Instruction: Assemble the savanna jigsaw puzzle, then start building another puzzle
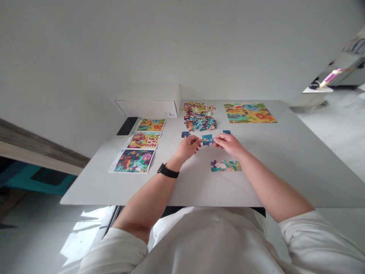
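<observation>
Between my two hands is a small blue section of jigsaw puzzle [207, 139] with a bit of purple at its lower edge. My left hand [188, 147] pinches its left side, fingers closed. On the opposite side, the thumb and fingers of my right hand [229, 144] grip it too. A dark blue puzzle piece [185, 134] lies just behind my left hand, and another blue piece [226, 132] shows partly behind my right hand. Nearer to me lies a joined strip of puzzle [226, 166] with a white animal on it.
Loose puzzle pieces [200, 122] form a heap at the back, beside a white box [148, 101]. A finished animal puzzle [249, 113] lies at the back right. On the left are a phone [127, 126] and three picture sheets, the nearest a dark one [134, 161], on the white table [182, 186].
</observation>
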A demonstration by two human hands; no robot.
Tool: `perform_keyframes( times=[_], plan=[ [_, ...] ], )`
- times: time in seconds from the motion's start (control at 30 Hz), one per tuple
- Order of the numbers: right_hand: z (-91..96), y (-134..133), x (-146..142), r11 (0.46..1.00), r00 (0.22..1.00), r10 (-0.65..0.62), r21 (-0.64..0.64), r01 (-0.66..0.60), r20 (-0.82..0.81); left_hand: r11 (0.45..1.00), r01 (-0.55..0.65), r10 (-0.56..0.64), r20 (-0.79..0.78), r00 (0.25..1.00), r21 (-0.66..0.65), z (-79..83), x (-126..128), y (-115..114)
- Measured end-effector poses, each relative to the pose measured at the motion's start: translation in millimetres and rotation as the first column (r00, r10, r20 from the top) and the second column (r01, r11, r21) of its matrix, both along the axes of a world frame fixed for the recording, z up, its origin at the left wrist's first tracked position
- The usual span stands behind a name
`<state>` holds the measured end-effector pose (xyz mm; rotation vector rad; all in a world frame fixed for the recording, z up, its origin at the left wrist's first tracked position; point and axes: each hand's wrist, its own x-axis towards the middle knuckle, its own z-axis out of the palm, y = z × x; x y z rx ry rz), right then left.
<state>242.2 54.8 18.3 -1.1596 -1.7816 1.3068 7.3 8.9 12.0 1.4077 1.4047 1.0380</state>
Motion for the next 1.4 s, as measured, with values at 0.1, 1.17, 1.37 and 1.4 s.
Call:
perform_keyframes(
  times=[0.1,1.17,1.37,1.4],
  plan=[
    [1.8,12,13,0.995,0.996,-0.082,0.057,0.080,0.020,1.000,-0.002,0.002,-0.050,0.999,0.007,3.0,0,-2],
    [-25.7,48,46,0.946,0.945,-0.280,0.218,0.241,0.170,0.936,0.138,0.137,-0.694,0.707,0.325,-11.9,-31,6],
    [-34.1,61,52,0.907,0.909,-0.387,0.243,0.344,0.156,0.944,0.189,0.098,-0.774,0.625,0.272,-13.1,-42,32],
    [-33.9,61,51,0.903,0.907,-0.394,0.249,0.351,0.150,0.945,0.185,0.104,-0.785,0.611,0.270,-10.1,-44,40]
  ],
)
